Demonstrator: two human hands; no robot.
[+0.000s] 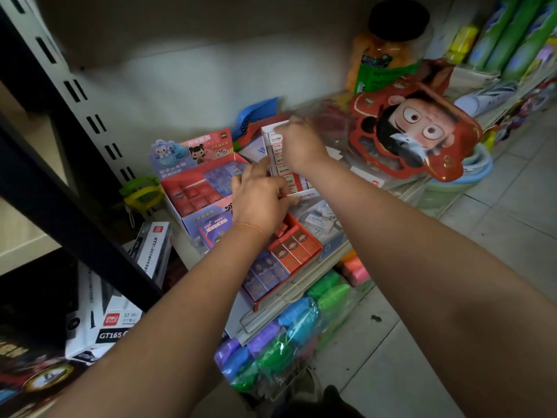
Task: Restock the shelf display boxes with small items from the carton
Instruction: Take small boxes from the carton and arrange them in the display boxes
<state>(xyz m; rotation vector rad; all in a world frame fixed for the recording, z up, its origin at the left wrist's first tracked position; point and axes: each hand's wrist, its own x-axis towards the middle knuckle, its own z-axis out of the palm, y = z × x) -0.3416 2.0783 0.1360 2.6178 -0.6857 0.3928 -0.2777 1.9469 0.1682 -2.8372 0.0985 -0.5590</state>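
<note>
A white display box point(304, 193) stands on the shelf, holding a row of small white and red items point(281, 168) marked 2B. My left hand point(259, 203) is at its near left corner, fingers curled around the front edge. My right hand point(301, 144) is blurred at the far end of the row, its fingertips pinching a small white item point(275, 137) at the top of the box. No carton is recognisable in view.
A red and blue display box point(196, 194) sits left of my hands, and one with red and purple packs point(286, 254) sits nearer. A clear bag of small white items point(321, 221) lies at right, beside a red cartoon-face package point(416, 131). Coloured clay packs point(286, 336) hang below the shelf edge.
</note>
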